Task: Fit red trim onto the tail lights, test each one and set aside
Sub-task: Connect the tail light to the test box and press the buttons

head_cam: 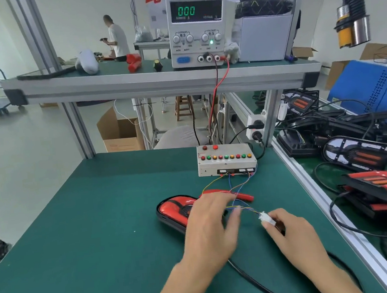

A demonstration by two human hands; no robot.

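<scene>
Tail light [173, 211] with red trim, flat on green surface [89, 227], wired to test box [226, 159].
Left hand [211, 227] resting on it, fingers relaxed; right hand [293, 233] pinching white connector [267, 219] beside it.

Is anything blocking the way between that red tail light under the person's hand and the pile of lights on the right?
Yes: the aluminium rail edging the green table lies between the tail light and the pile. The right hand and thin wires sit there too.
</scene>
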